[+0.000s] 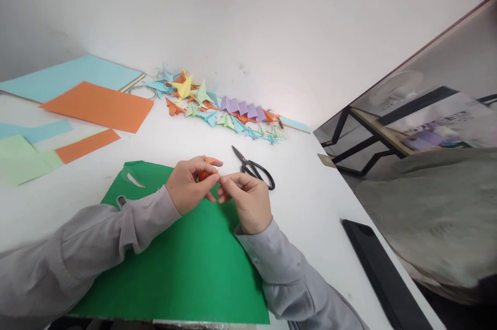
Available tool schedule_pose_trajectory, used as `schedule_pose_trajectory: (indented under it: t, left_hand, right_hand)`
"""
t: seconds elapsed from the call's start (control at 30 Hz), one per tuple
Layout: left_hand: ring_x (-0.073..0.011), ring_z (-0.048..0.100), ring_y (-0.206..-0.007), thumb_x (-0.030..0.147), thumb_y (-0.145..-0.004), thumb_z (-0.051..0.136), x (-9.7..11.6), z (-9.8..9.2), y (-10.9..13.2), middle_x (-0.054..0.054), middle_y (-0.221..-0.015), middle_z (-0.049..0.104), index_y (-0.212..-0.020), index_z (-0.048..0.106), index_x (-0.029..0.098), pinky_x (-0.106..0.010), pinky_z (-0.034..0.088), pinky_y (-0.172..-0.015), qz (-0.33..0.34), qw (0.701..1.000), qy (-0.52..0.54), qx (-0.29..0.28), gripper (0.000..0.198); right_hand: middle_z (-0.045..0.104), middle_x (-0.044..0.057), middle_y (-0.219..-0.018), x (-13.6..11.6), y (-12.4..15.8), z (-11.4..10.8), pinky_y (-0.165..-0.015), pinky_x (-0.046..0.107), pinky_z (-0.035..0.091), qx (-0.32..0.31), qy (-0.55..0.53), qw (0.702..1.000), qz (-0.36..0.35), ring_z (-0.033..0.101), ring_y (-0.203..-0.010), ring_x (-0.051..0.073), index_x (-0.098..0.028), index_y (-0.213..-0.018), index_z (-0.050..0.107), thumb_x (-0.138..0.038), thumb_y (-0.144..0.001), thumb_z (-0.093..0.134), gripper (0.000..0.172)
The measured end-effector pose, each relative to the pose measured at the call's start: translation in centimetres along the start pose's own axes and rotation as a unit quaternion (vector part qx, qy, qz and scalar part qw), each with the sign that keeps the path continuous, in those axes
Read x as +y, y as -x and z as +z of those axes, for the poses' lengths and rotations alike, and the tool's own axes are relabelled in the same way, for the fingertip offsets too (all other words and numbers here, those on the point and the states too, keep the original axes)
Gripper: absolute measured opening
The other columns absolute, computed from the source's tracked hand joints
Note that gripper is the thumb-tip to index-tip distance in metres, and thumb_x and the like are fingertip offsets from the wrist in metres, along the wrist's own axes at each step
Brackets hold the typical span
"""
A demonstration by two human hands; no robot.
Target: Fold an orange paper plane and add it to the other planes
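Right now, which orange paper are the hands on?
The small folded orange piece, pinched between left hand and right hand; the big orange sheet and orange strip lie flat.

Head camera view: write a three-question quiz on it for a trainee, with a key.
1. True or false: the scissors lie on the green sheet.
2. What colour is the folded paper pinched between the left hand and the right hand? A orange, B purple, C blue.
3. Fill in: the scissors lie nearer the ___ hand.
Key: 1 false, they lie on the white table beside the green sheet. 2 A. 3 right.
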State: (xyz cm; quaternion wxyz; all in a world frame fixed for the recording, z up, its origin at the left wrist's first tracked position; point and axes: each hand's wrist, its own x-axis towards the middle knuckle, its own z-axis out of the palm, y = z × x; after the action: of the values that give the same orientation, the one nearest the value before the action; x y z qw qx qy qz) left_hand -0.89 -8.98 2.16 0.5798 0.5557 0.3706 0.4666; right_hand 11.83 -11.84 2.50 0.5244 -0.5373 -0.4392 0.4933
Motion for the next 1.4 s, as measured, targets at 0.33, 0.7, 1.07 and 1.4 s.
schedule_pose_trajectory:
  t: [0.33, 0.7, 1.07, 1.4]
  left_hand:
    - [-0.0106, 0.059, -0.055, 0.025, -0.063, 0.062, 0.1, 0.29, 0.18, -0.012, -0.101, 0.058, -0.066, 0.063, 0.01, -0.026, 0.055, -0.04, -0.011, 1.0, -0.014, 0.019, 0.015]
    - [-0.0124, 0.061, -0.059, 0.022, -0.065, 0.06, 0.15, 0.22, 0.14, -0.012, -0.101, 0.057, -0.061, 0.059, 0.011, -0.025, 0.054, -0.04, 0.017, 0.999, -0.043, -0.001, 0.012]
    - [-0.0109, 0.059, -0.056, 0.024, -0.063, 0.061, 0.21, 0.0, -0.06, -0.013, -0.103, 0.057, -0.062, 0.06, 0.01, -0.026, 0.054, -0.039, -0.008, 0.999, -0.034, -0.001, 0.014]
    - [-0.0157, 0.062, -0.065, 0.022, -0.059, 0.066, 0.28, 0.01, -0.19, -0.013, -0.098, 0.061, -0.06, 0.06, 0.011, -0.026, 0.054, -0.039, -0.04, 0.999, 0.016, 0.018, 0.013]
  right_hand:
    - [0.061, -0.001, -0.049, 0.26, 0.14, 0.1, -0.043, 0.021, 0.043, 0.013, 0.025, 0.999, -0.019, 0.055, -0.04, 0.009, -0.013, -0.062, 0.064, -0.031, -0.067, 0.065, 0.018]
    - [0.061, -0.001, -0.048, 0.35, 0.29, 0.18, -0.044, 0.021, 0.044, 0.002, 0.025, 0.999, -0.026, 0.056, -0.041, 0.01, -0.014, -0.061, 0.064, -0.027, -0.067, 0.064, 0.014]
    - [0.063, 0.0, -0.053, 0.53, -0.24, -0.68, -0.048, 0.023, 0.046, -0.037, 0.059, 0.996, -0.061, 0.057, -0.046, 0.011, -0.015, -0.068, 0.067, -0.031, -0.07, 0.064, 0.017]
    - [0.063, 0.001, -0.056, 0.49, -0.02, -0.63, -0.049, 0.026, 0.047, -0.043, 0.103, 0.988, -0.104, 0.058, -0.048, 0.013, -0.017, -0.069, 0.065, -0.032, -0.075, 0.06, 0.017]
